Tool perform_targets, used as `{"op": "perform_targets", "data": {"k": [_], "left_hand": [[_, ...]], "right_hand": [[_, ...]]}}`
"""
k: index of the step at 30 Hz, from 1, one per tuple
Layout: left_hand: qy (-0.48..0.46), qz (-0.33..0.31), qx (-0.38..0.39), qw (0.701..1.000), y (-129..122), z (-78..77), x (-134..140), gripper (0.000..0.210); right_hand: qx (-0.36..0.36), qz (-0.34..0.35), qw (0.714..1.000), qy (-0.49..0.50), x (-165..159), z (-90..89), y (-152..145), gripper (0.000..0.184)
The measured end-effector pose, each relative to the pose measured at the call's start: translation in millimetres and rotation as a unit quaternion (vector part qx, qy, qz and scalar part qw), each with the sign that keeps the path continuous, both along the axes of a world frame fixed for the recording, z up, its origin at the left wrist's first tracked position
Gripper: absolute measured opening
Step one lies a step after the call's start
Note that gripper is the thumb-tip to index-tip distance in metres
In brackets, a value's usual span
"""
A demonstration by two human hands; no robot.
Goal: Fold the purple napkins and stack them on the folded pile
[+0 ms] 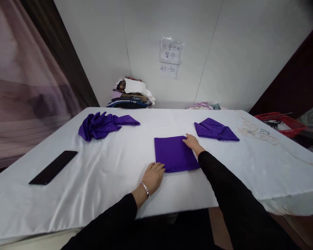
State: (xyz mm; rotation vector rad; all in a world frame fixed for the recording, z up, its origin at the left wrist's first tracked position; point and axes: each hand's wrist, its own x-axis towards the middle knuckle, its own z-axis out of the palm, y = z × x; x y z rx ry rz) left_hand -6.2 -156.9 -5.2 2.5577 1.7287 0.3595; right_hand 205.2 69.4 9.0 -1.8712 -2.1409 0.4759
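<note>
A purple napkin, folded into a flat square, lies on the white-covered table in front of me. My left hand, with a silver bracelet at the wrist, rests at its near left corner. The fingers there are stretched out and lie on the edge. At the far right corner my right hand has its thumb and fingers closed on the cloth. Off to the right is another purple napkin, folded to a pointed shape. A crumpled heap of purple cloth sits at the far left.
A black phone-like slab lies on the left of the white tablecloth. Folded clothes are stacked behind the table against the wall. Paper signs hang above. A red basket stands beyond the right edge, a curtain at left.
</note>
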Motion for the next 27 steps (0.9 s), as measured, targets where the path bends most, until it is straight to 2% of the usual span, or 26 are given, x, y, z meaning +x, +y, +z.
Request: {"op": "perform_targets", "data": {"k": [3,5,8,11,13,15,18,21,24,27], "left_hand": [[0.008,-0.014,0.01,1.0,4.8,-1.9,-12.7,0.032],[0.012,-0.004,0.01,1.0,15.1,1.8,-38.1,0.031],[0.048,0.094,0.0,0.994,40.0,16.4,-98.7,0.027],[0.069,0.273,0.026,0.959,61.7,30.2,-151.3,0.034],[0.044,0.289,0.038,0.956,66.8,31.7,-160.5,0.04],[0.005,0.234,0.048,0.971,62.9,26.5,-145.4,0.037],[-0.051,0.122,0.056,0.99,45.5,13.2,-97.6,0.03],[-0.071,0.043,0.053,0.995,27.2,4.4,-56.5,0.029],[-0.056,0.024,0.024,0.998,19.2,4.1,-39.4,0.027],[-0.033,0.035,0.004,0.999,20.5,7.8,-36.6,0.024]], "right_hand": [[-0.02,0.012,1.0,-0.01,-8.8,7.0,6.9,0.049],[-0.048,0.027,0.998,-0.008,-7.7,12.4,5.3,0.04],[-0.106,0.063,0.992,0.009,2.2,17.9,-8.4,0.023],[-0.147,0.092,0.984,0.039,15.5,18.5,-29.2,0.017],[-0.146,0.092,0.983,0.059,22.3,16.8,-40.7,0.021],[-0.131,0.083,0.985,0.074,25.3,14.2,-48.6,0.026],[-0.111,0.082,0.986,0.089,22.1,10.0,-57.1,0.027],[-0.082,0.116,0.985,0.102,13.1,7.2,-67.8,0.026],[-0.06,0.149,0.982,0.095,4.4,5.9,-80.7,0.026],[-0.043,0.157,0.984,0.069,0.8,4.8,-91.3,0.03]]}}
